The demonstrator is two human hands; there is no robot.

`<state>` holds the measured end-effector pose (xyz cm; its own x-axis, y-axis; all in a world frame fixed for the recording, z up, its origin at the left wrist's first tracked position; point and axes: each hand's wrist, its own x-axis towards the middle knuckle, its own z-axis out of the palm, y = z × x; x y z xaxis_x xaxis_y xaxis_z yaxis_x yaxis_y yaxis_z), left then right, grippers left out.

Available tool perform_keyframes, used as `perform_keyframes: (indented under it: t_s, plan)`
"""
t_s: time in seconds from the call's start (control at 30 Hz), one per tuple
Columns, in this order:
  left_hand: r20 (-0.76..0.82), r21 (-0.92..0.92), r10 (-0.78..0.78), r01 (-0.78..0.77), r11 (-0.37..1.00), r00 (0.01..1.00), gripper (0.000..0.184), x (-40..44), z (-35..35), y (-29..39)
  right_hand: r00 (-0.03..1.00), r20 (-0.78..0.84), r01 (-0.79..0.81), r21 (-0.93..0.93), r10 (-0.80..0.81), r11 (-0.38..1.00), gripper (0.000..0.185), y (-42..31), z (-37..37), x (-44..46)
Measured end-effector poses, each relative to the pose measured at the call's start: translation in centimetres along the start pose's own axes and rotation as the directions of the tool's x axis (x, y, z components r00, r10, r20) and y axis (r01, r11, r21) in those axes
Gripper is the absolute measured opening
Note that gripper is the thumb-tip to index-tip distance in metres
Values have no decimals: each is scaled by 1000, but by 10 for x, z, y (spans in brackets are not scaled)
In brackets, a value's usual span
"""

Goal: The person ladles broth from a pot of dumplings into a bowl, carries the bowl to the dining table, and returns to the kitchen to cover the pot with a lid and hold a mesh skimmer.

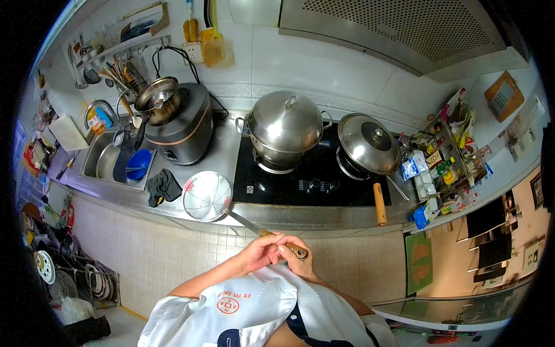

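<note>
A round wire-mesh strainer (206,196) with a long metal shaft and a wooden handle is held out over the front edge of the counter. My left hand (262,253) is closed at the handle, close against my right hand (298,258), whose fingers wrap round its end. Food bits or red marks seem to show through the mesh; I cannot tell which. Left of the strainer lies a crumpled dark cloth (164,187). Behind it, a large lidded steel pot (287,124) sits on the black gas stove (277,195).
A lidded wok (370,144) with a wooden handle stands on the right burner. A dark rice cooker (184,130) bears stacked metal bowls (159,99). The sink (104,159) at left holds a blue bowl (139,164). Seasonings and packets (442,168) crowd the right side; a range hood (399,32) hangs above.
</note>
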<state>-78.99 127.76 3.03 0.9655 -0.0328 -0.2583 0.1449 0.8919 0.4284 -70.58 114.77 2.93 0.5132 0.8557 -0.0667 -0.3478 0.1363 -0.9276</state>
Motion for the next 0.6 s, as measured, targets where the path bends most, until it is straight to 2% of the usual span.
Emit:
perform_keyframes:
  t_s: [0.17, 0.6]
  plan:
    - [-13, 20, -9, 9, 1000, 1000, 28, 1, 1, 1, 1000, -10, -7, 56, 7, 998, 14, 0, 1, 0]
    - [6, 18, 21, -21, 1000, 1000, 27, -2, 5, -1, 1000, 11, 11, 48, -12, 999, 16, -4, 2, -2]
